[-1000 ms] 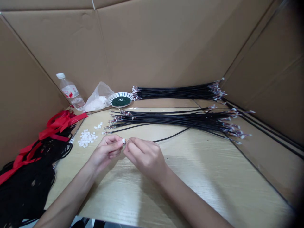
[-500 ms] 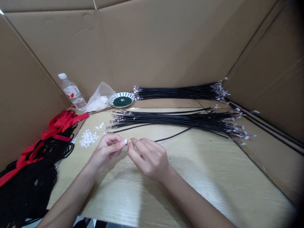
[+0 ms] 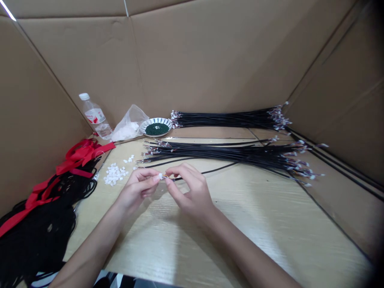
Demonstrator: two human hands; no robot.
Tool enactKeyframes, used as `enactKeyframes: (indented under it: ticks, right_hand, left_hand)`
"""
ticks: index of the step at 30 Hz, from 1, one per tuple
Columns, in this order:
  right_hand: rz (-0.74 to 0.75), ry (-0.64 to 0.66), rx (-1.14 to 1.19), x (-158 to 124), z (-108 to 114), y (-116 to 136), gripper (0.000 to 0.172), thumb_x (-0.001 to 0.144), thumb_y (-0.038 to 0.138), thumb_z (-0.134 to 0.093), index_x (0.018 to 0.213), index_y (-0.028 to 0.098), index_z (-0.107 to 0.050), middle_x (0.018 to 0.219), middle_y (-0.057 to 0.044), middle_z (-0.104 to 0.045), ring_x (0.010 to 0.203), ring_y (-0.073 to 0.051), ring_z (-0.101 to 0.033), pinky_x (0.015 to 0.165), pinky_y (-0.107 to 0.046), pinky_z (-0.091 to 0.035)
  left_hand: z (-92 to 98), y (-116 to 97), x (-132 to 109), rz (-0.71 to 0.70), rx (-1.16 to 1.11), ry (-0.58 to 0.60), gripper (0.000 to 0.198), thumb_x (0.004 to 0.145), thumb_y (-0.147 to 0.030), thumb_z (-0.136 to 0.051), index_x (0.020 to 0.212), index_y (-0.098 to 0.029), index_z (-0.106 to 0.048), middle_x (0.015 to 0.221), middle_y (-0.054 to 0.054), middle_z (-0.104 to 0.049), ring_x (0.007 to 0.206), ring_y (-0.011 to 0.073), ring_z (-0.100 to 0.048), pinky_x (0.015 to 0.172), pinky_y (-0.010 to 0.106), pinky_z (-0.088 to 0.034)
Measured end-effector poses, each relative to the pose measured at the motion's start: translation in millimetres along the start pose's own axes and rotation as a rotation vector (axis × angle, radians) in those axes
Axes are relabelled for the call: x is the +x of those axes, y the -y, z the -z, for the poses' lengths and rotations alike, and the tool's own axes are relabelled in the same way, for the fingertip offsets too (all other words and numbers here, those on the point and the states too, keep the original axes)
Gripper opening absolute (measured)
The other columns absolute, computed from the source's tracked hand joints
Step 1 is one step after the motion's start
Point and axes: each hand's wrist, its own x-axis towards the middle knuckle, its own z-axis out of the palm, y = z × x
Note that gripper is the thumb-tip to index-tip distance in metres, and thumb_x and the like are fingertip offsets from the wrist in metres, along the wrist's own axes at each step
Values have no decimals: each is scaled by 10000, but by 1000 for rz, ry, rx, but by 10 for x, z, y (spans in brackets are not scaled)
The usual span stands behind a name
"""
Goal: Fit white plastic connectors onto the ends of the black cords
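white connector [image 3: 161, 176], pinched by left hand [image 3: 136, 188]; coloured wires [image 3: 165, 176], flanked by parted fingertips of right hand [image 3: 192, 188]; black cable bundle [image 3: 222, 152], laid beyond both hands.

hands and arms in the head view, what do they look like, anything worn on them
The left hand and right hand are bare: no gloves, rings or markings can be made out. The left forearm and right forearm show no sleeve, watch or bracelet within the picture.

A pale wooden table [image 3: 288, 216] bears bundled black cables [image 3: 222, 152] and small white pieces [image 3: 114, 174].
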Motion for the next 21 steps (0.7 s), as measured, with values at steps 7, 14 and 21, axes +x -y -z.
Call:
enactKeyframes:
  ticks: [7,14,21]
  right_hand:
    - [-97,67,156,36,12,-17,141,875,195,-522,760,186,-604,723,-18,-646,715,-157,-553,666,-292,-446]
    - [-36,60,123,41,13,-12,172,883,162,-493,731,179,-572,692,-18,-620,682,-154,-523,661,-298,-418]
    - [9,73,65,22,-2,-50,163,877,140,-495,735,176,-567,687,-27,-613,676,-162,-511,654,-300,-406]
  left_hand:
    - [9,-7,13,-24,10,-14,232,629,-319,-782,735,-127,-706,409,-75,-366,379,20,-215,396,190,-114]
    - [10,-3,10,-128,209,-104,252,633,-359,-774,729,-132,-721,421,-57,-425,394,37,-267,406,203,-155]
    - [22,4,17,-207,353,-153,210,647,-335,-763,703,-134,-737,477,-28,-503,427,50,-309,421,203,-213]
